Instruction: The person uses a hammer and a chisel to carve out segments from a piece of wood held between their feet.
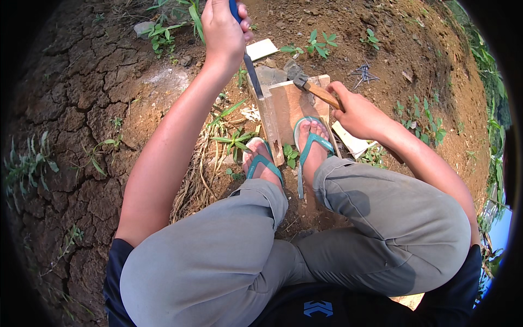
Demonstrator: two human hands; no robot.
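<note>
**Chisel on the board's left edge, hammer off to the right**

Clearly the left hand was closed round a blue-handled chisel, its blade slanting down onto the left edge of the wooden board. The right hand gripped the hammer, head resting on the board's far end, handle pointing right. Both feet pinned the board; cracked ground lay open leftward.

Cracked dry soil, green weeds, loose nails, teal flip-flops
</note>
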